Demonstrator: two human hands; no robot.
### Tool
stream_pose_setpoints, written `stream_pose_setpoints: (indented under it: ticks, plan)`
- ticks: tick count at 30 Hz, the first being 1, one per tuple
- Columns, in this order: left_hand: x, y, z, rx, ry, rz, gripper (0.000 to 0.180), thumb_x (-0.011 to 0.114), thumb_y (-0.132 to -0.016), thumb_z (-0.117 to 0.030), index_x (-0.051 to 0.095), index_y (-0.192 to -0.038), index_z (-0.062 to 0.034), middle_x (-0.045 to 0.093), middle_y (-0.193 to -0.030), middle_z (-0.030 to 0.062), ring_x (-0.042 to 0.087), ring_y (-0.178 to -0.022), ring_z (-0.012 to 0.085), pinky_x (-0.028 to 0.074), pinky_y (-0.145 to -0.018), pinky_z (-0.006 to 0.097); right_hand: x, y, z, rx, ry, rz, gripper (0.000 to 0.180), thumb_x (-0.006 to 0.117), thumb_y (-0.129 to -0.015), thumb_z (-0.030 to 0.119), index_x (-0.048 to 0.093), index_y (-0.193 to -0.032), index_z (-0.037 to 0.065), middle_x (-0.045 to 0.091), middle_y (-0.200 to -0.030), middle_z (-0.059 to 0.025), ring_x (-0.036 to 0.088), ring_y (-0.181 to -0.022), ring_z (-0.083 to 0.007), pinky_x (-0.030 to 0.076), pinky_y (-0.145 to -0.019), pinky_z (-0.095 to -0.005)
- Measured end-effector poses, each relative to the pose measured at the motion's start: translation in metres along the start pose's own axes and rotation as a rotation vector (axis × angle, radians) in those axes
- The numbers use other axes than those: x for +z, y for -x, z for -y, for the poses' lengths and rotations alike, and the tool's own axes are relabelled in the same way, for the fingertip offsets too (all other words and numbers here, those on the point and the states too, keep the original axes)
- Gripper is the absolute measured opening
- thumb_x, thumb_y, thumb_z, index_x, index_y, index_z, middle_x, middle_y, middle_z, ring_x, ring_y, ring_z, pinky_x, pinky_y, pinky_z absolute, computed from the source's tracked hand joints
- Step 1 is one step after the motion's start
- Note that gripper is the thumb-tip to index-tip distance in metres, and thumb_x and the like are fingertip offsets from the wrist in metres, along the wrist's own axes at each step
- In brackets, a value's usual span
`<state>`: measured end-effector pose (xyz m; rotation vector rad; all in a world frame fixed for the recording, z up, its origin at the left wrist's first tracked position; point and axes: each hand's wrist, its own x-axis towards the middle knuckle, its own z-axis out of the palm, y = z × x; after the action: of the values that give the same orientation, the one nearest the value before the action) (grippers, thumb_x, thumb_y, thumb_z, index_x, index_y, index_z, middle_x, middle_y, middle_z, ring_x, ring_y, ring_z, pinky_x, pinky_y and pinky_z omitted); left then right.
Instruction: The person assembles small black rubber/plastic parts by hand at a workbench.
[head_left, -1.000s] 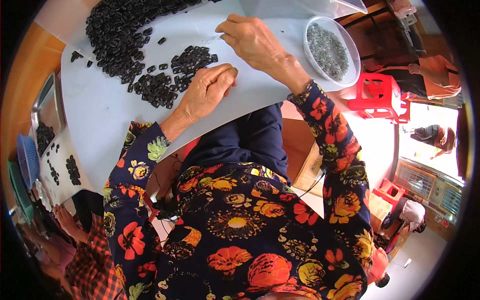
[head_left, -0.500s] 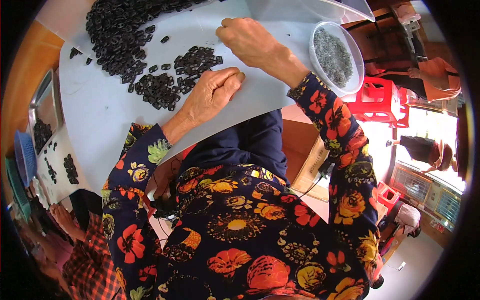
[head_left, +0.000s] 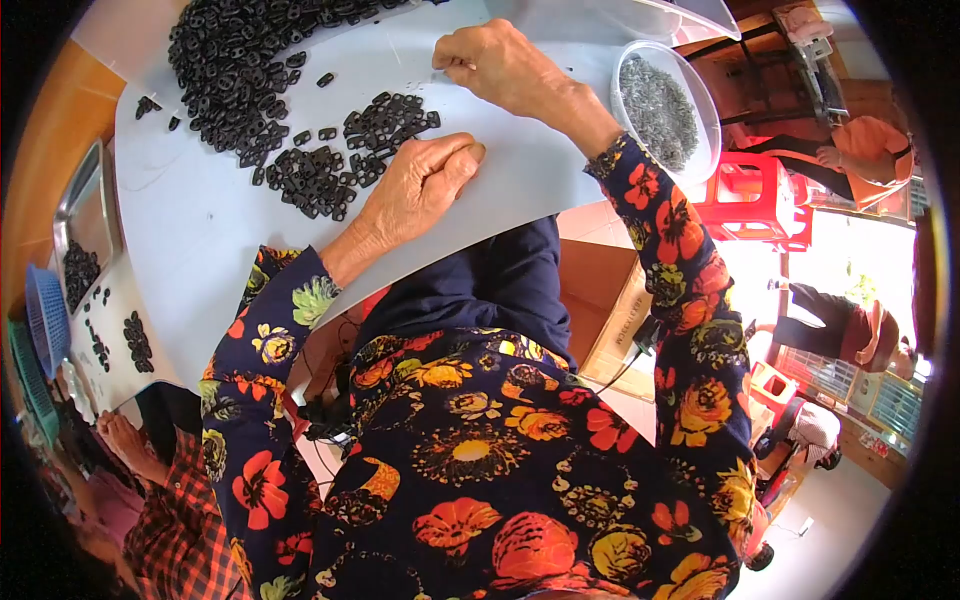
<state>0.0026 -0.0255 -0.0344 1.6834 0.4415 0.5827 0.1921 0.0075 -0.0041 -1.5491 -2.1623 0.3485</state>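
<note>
My left hand (head_left: 422, 188) rests on the pale table (head_left: 230, 240) beside small black plastic parts, its fingers curled in and the thumb pressed against them. Whatever it may hold is hidden. Farther off and to the right, my right hand (head_left: 508, 72) is bent over the table with thumb and fingertips pinched together; anything between them is too small to make out. Two loose clusters of the black parts (head_left: 312, 180) lie just left of my left hand. Behind them spreads a much larger heap of the same parts (head_left: 225, 75). Right of my right hand stands a clear round tub (head_left: 712, 125) of small silvery metal pieces (head_left: 655, 110).
Clear plastic bins (head_left: 690, 22) stand at the far edge. On the left, a metal tray (head_left: 75, 215) and a blue basket (head_left: 45, 305) sit near a co-worker in a checked sleeve (head_left: 185, 510). A red stool (head_left: 745, 200) and a cardboard box (head_left: 615, 320) are to the right.
My right hand has tilted up slightly, and its pinched fingertips show more plainly. My left hand stays closed in nearly the same place. A person in the background has shifted.
</note>
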Motion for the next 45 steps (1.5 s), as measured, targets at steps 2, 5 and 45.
stream_pose_setpoints:
  ticks: [2, 5, 45]
  plan:
    - [0.001, 0.0, 0.0, -0.014, -0.007, 0.003, 0.036, 0.044, -0.096, -0.031, 0.05, -0.08, 0.0, 0.041, -0.06, 0.0035, 0.039, -0.055, 0.0118, 0.037, -0.052, 0.029, 0.002, 0.0, -0.001, -0.106, 0.053, 0.018, 0.009, 0.061, -0.079, 0.005, 0.064, -0.087, 0.001, 0.064, -0.078, -0.0135, 0.062, -0.07, -0.0297, 0.05, -0.065, -0.0373]
    - [0.002, 0.0, 0.004, -0.008, 0.01, -0.003, 0.036, 0.044, -0.096, -0.032, 0.051, -0.081, 0.0002, 0.041, -0.06, 0.0035, 0.039, -0.055, 0.012, 0.037, -0.052, 0.029, 0.004, -0.003, -0.003, -0.153, 0.123, 0.063, 0.011, 0.058, -0.082, 0.009, 0.067, -0.086, 0.005, 0.065, -0.078, -0.0156, 0.063, -0.076, -0.0347, 0.052, -0.07, -0.0421]
    - [-0.088, 0.001, -0.022, 0.164, -0.618, -0.25, 0.013, 0.054, -0.085, -0.011, 0.056, -0.086, 0.0017, 0.056, -0.073, 0.0175, 0.055, -0.067, 0.0323, 0.046, -0.063, 0.037, 0.014, 0.059, 0.04, 0.182, -0.309, -0.245, 0.02, 0.063, -0.073, 0.001, 0.066, -0.092, 0.002, 0.062, -0.067, -0.0092, 0.058, -0.058, -0.0124, 0.049, -0.058, -0.0264]
